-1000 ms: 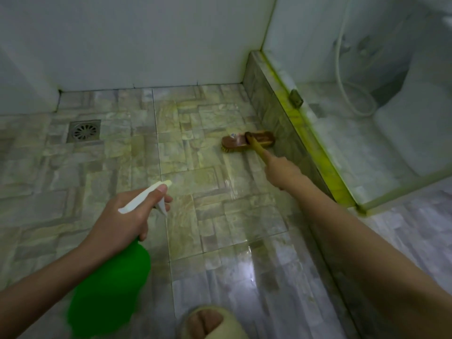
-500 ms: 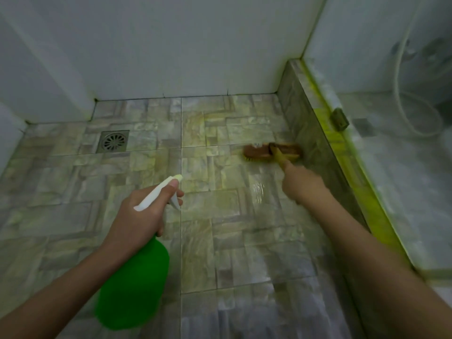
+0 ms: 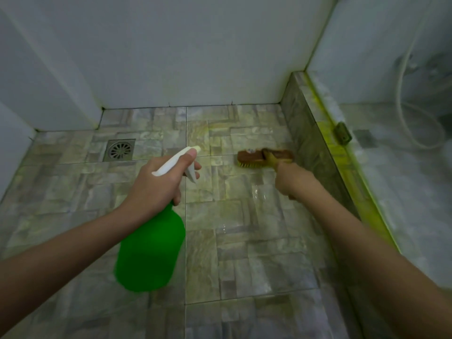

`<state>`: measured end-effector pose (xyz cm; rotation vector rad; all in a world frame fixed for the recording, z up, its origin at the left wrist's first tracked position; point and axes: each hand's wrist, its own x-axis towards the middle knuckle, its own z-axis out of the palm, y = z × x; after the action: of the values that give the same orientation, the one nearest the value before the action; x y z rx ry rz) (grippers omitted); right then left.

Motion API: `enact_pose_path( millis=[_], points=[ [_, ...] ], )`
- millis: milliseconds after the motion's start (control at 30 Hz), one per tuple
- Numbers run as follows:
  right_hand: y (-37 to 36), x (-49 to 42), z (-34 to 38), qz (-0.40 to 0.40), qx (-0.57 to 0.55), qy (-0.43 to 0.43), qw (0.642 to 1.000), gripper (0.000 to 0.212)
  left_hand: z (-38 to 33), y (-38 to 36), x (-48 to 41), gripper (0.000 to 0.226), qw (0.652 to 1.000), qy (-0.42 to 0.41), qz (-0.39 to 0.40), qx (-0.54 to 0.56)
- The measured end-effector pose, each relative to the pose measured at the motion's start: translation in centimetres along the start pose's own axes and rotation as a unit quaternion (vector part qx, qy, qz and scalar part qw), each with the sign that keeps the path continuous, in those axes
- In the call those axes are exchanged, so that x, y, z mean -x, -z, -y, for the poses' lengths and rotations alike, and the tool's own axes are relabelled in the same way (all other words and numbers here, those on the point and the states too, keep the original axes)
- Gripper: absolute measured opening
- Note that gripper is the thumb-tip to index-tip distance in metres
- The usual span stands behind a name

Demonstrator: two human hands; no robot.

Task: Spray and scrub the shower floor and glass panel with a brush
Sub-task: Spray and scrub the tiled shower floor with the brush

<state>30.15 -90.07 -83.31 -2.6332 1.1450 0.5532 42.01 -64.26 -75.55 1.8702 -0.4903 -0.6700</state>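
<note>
Brush (image 3: pixel 256 156) at 1 o'clock, bristles on wet floor (image 3: pixel 244 253); I judge it stiff, light, handle (image 3: pixel 271 159) slippery. Right hand (image 3: pixel 292 179) grips handle; left hand (image 3: pixel 159 184) grips spray bottle (image 3: pixel 149 250) neck.

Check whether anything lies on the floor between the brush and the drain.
Nothing visible lies on the tiles between the brush and the drain. Only the spray bottle, held up by the left hand, crosses that line in view.

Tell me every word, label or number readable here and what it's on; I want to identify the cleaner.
No text can be read anywhere.
Green spray bottle: no label or print shows.
Scrub brush: a small pale mark on its wooden back, too blurred to read.
</note>
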Motion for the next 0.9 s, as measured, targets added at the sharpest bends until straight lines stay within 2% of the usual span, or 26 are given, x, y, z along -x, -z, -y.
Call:
enact_pose_path(
  millis=[100, 167, 300, 400, 533, 667, 767, 900],
  points=[
    [-0.3, -2.1, 0.7, -0.042, -0.021, 0.002, 0.999, 0.087, -0.1, 1.0, -0.7, 0.033, 1.000, 0.005, 0.005, -0.015],
    [0.9, -4.8, 0.8, -0.055, -0.048, -0.004, 0.997, 0.088, 0.1, 1.5, -1.0, 0.038, 1.000, 0.006, 0.001, -0.025],
    [2.2, -3.7, 1.2, 0.009, -0.012, -0.018, 1.000, 0.078, 1.2, 2.0, -1.7, 0.040, 1.000, 0.014, 0.000, -0.028],
    [1.2, -1.4, 2.0, 0.026, 0.003, -0.020, 0.999, 0.082, 2.2, 2.0, -2.1, 0.037, 1.000, 0.019, -0.003, -0.015],
    [1.0, -5.4, 1.4, -0.047, -0.023, 0.010, 0.999, 0.088, 2.8, 1.3, -2.6, 0.039, 1.000, 0.029, -0.006, 0.002],
    [1.9, -4.8, 2.1, -0.036, -0.002, -0.046, 0.998, 0.058, 3.0, 0.9, -3.2, 0.035, 0.999, 0.010, -0.004, 0.038],
    [-1.0, -2.7, 3.3, -0.045, 0.014, -0.065, 0.997, 0.072, 3.4, 0.8, -3.6, 0.031, 0.998, 0.009, -0.006, 0.058],
    [-0.3, -7.8, 3.1, -0.091, -0.046, -0.043, 0.994, 0.090, 3.6, 0.9, -3.9, 0.031, 0.998, 0.012, -0.020, 0.056]
  ],
)
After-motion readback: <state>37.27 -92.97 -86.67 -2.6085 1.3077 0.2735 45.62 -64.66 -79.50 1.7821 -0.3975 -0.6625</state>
